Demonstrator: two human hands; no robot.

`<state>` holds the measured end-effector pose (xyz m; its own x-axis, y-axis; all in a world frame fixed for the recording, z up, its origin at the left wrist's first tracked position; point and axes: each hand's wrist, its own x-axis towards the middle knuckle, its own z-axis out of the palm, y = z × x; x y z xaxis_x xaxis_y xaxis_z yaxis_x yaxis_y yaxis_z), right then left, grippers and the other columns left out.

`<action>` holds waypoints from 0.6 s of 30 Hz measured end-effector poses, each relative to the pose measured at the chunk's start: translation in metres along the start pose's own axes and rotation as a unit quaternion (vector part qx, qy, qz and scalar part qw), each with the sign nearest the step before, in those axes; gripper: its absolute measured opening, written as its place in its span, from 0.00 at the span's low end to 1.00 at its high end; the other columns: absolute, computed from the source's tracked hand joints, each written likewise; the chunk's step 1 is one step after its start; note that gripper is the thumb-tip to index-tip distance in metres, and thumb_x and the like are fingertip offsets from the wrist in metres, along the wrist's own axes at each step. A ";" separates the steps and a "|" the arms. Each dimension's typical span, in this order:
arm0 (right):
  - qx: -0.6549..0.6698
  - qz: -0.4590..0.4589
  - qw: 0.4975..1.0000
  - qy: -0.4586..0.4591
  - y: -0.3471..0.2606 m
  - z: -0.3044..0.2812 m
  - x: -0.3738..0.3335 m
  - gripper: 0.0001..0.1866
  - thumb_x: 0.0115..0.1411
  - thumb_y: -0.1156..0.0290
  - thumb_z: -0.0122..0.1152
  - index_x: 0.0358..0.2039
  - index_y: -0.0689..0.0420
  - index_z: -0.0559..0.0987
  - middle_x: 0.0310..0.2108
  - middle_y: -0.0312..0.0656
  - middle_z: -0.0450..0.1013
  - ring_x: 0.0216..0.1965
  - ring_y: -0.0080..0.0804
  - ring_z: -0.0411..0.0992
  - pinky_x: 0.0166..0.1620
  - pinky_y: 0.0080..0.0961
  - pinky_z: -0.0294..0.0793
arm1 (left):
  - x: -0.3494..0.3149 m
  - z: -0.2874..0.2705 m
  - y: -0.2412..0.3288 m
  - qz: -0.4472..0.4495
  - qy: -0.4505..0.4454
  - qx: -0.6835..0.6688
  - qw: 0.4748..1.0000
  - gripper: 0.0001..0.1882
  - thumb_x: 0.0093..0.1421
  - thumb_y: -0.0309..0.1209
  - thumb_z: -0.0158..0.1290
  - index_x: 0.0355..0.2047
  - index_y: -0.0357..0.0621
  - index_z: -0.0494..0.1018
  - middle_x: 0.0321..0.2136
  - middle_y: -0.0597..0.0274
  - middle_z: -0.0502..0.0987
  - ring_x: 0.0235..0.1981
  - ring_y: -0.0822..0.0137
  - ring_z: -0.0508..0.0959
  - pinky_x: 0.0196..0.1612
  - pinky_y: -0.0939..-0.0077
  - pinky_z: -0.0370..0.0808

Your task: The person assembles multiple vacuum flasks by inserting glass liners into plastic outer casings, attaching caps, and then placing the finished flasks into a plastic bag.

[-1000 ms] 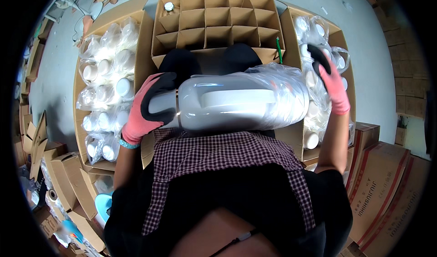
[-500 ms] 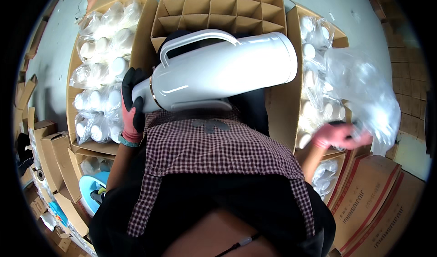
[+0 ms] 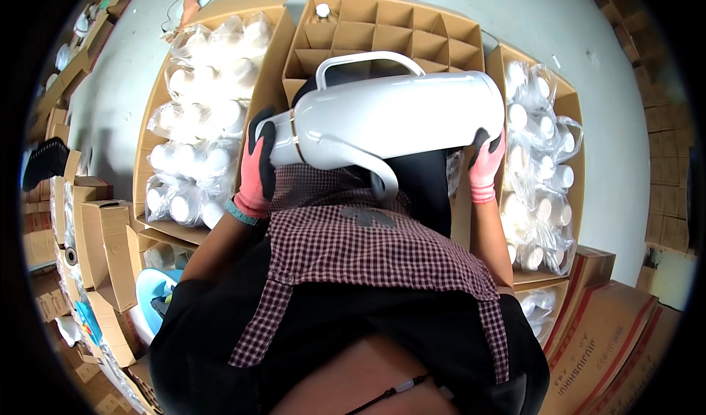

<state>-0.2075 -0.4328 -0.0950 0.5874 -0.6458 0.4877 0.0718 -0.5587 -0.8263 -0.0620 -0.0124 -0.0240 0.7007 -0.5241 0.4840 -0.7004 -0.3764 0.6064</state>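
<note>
I see, at left, a carton of plastic-wrapped white containers beside the gloved left hand, its fingers clasping the narrow end of a white two-handled jug. The jug lies sideways above the lap, before a divided carton; the gloved right hand's fingers grasp its wide end, near another filled carton.

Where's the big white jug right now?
In the head view, the white jug is held sideways mid-picture, between the left hand and right hand, partly hiding the divided box.
</note>
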 end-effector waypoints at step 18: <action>-0.377 -0.287 0.857 -0.203 -0.250 0.073 0.109 0.26 0.59 0.42 0.57 0.31 0.56 0.81 0.30 0.45 0.78 0.36 0.39 0.77 0.40 0.33 0.73 | 0.078 0.061 0.072 -0.024 -0.163 -0.024 0.986 0.57 0.40 0.44 0.71 0.67 0.39 0.54 0.54 0.45 0.71 0.55 0.45 0.72 0.57 0.60 0.71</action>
<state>-0.1030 -0.3255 0.1442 0.8726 -0.0031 0.4885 -0.0083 -0.9999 0.0086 -0.0660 -0.1268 0.0188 0.6457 -0.7280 0.2303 -0.6556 -0.3740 0.6560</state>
